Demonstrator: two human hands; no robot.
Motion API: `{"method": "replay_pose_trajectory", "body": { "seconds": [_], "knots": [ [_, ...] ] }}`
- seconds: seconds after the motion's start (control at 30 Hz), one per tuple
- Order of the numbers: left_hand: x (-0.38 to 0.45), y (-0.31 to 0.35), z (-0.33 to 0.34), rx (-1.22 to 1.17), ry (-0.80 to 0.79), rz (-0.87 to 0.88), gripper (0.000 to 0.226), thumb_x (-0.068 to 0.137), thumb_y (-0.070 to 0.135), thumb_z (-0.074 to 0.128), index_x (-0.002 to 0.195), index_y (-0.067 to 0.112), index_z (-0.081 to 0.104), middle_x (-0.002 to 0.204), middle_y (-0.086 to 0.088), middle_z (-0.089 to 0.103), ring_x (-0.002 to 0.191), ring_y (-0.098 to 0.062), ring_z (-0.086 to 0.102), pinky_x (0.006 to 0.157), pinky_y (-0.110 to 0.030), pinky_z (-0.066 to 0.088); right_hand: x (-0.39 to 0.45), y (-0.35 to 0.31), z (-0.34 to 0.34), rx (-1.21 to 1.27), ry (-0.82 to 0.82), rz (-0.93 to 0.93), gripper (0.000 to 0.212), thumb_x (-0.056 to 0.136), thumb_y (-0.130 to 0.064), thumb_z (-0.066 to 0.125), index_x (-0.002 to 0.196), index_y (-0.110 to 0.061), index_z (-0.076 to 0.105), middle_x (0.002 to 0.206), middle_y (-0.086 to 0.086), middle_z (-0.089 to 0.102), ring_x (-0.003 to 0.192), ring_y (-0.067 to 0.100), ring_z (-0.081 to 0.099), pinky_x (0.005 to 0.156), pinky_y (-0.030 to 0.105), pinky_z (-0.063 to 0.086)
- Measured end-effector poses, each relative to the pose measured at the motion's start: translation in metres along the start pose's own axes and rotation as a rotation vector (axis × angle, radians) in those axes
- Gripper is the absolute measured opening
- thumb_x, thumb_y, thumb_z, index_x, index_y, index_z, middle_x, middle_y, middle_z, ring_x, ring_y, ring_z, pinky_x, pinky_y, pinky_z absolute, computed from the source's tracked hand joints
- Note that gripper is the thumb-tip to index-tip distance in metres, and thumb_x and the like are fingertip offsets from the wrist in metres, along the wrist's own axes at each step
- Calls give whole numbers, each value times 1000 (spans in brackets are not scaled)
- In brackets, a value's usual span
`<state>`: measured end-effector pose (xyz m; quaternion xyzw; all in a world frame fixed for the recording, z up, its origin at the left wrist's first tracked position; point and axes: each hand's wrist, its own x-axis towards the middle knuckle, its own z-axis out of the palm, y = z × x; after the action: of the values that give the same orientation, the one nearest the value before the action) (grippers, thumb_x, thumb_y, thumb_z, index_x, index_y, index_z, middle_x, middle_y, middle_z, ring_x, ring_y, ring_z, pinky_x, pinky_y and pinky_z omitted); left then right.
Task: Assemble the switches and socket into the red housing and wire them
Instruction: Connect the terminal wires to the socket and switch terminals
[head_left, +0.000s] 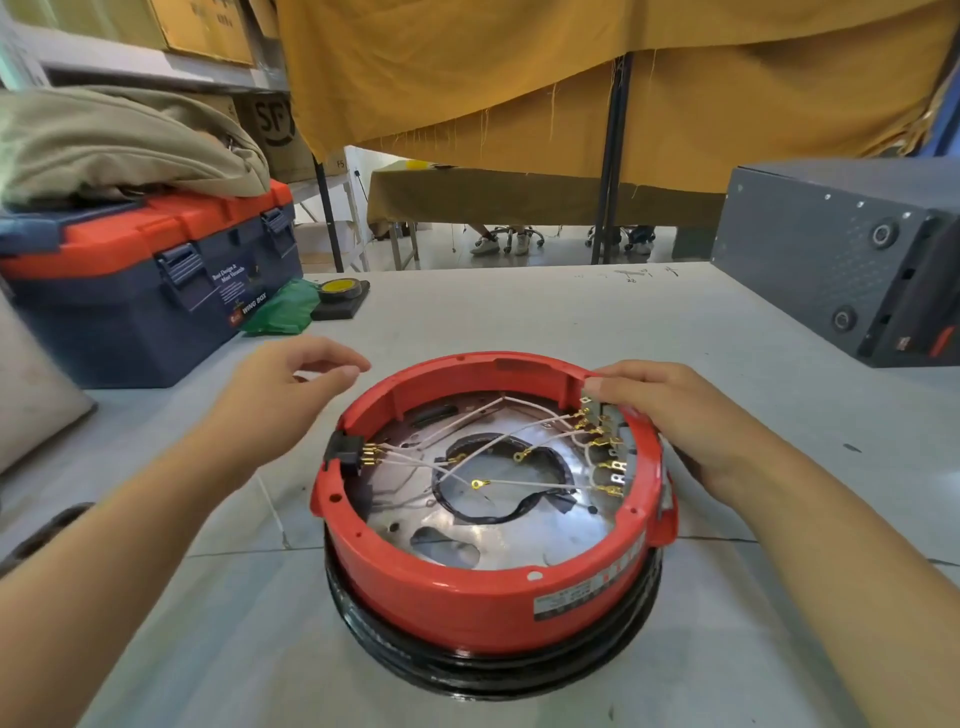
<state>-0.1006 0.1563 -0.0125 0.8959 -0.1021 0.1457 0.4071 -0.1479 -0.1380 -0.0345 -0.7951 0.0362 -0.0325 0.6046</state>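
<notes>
The red housing (483, 592) sits open side up near the front middle of the grey table (519, 322), resting on a black ring base (498, 670). Inside it lies a shiny metal plate (519, 540) with a round hole, crossed by white wires (530, 484) that end in brass ring terminals. A black socket (344, 453) is set into the housing's left wall, with brass pins pointing inward. On the right wall stands a row of switches (609, 441) with brass tabs, several with wires attached. The right hand (670, 415) lies over the right rim, its fingers (618, 378) curled around the top of the switch row, thumb on the inner side. The left hand (280, 400) hovers just left of the housing, apart from it, its fingers loosely bent and holding nothing. At the far left of the table stands a blue and orange toolbox (140, 291) with a khaki cloth (119, 145) on top; a dark grey metal box (841, 260) stands at the far right.
</notes>
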Motion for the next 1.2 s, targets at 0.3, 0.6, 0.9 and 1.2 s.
{"method": "replay_pose_trajectory", "body": {
  "seconds": [0.3,0.6,0.9,1.2],
  "knots": [
    [-4,-63,3,331,39,-60,27,90,7,54,111,17,67,128,-5,57,120,-24,48,103,-38,36,1,3,5,108,102,-28,9,83,-17,69,90,-17,74,75,-2,75,63,10,69,60,21,51],
    [-9,-74,3,423,-297,8,37,98,17,45,134,19,52,143,6,47,132,-16,41,110,-32,30,7,8,5,114,77,-38,8,85,-17,67,87,-18,74,56,-8,66,45,3,60,47,15,47],
    [-14,-68,0,253,26,-88,20,87,2,59,97,14,70,99,1,63,86,-10,55,80,-18,37,8,9,5,78,90,-42,9,83,-19,69,89,-19,75,86,7,75,82,30,71,84,42,55],
    [-13,-77,-9,271,-36,-245,8,82,26,70,74,25,68,75,7,64,70,-5,57,56,-19,39,9,10,6,86,93,-45,10,84,-18,68,91,-15,74,85,8,75,78,28,71,80,39,55]
  ]
}}
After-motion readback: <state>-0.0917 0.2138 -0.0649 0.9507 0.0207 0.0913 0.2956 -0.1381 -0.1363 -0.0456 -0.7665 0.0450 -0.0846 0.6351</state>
